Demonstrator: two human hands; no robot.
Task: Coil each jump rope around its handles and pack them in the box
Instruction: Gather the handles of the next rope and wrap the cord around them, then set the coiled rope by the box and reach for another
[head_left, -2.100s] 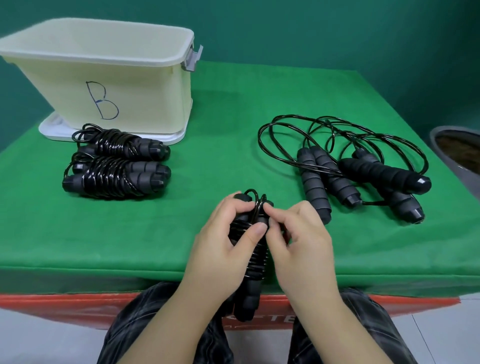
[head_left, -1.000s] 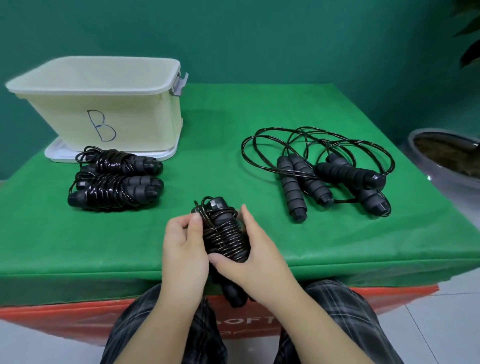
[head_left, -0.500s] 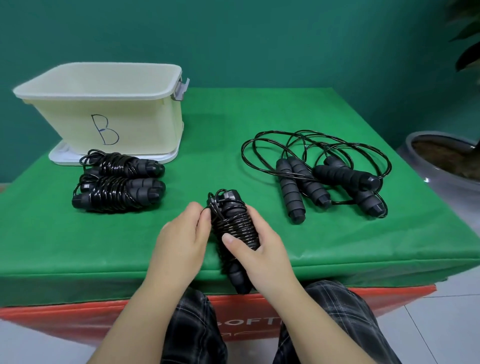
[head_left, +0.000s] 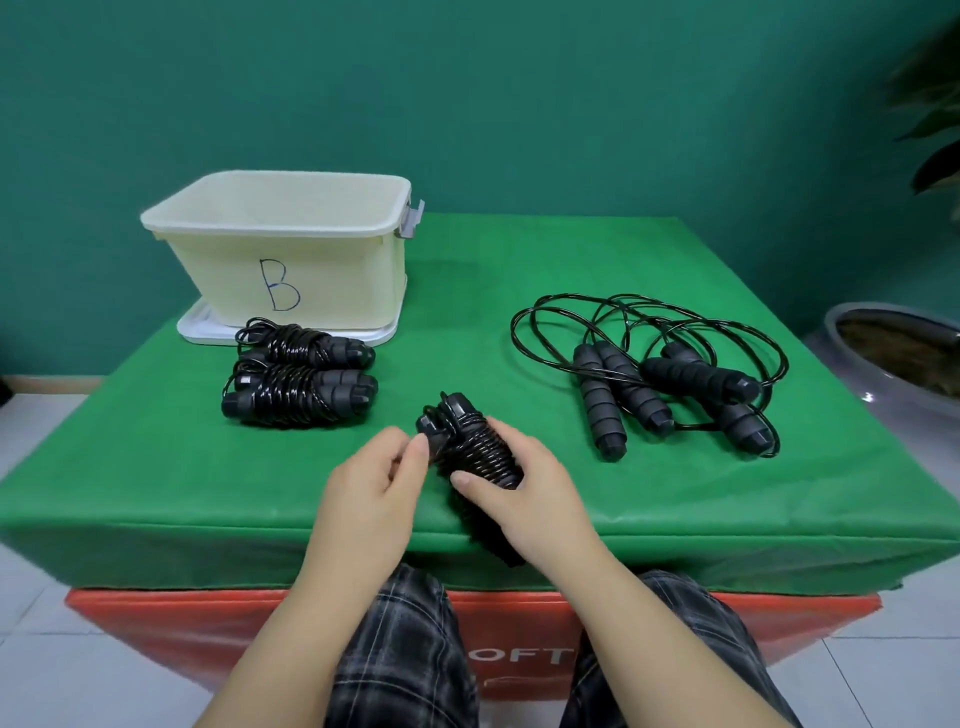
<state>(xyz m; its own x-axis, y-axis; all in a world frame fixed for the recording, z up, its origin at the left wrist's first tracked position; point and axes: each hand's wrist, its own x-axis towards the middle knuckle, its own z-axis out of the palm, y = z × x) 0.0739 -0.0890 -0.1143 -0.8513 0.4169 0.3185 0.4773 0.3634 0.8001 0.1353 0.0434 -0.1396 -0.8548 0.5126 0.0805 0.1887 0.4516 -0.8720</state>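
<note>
A plain teal-green wall (head_left: 467, 93) fills the view from 10 to 2 o'clock. Before it stands the surface (head_left: 156, 467), draped in bright green cloth over a red base (head_left: 260, 623) with white lettering (only partly readable). Pale grey floor tiles (head_left: 52, 649) show at 7 and 5 o'clock. At 3 o'clock sits a grey planter (head_left: 893, 353) holding dark soil, with dark leaves (head_left: 930, 130) above it at 2 o'clock. The light is soft and even.

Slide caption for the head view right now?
Both hands, left hand and right hand, hold a coiled jump rope over the green table.
</note>
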